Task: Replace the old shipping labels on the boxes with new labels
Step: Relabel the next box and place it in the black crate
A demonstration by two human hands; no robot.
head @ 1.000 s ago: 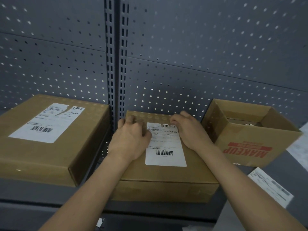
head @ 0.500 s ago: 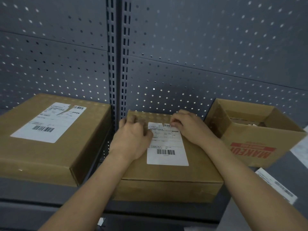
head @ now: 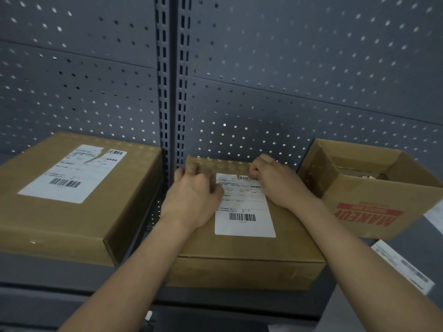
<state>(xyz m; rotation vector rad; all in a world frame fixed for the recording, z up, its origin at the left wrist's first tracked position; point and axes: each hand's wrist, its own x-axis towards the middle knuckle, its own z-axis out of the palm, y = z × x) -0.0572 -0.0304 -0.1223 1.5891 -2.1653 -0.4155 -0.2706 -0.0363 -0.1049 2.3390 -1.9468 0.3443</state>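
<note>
A closed brown box (head: 239,250) lies on the shelf in front of me with a white shipping label (head: 244,212) stuck on its top. My left hand (head: 191,195) rests on the box's left part, fingers bent on the cardboard and thumb at the label's left edge. My right hand (head: 275,183) pinches the label's far right corner with its fingertips. There is a small notch in the label's far edge. A second closed box (head: 48,224) to the left carries a label (head: 72,173) torn at its far edge.
An open carton printed MAKEUP (head: 371,207) stands at the right, close to the middle box. A loose label sheet (head: 402,267) lies on the grey surface in front of it. A perforated back panel and a slotted upright post (head: 171,92) close off the shelf behind.
Both hands stay on the middle box. The right fingertips have shifted slightly along the label's far edge; the label is still flat on the box.
</note>
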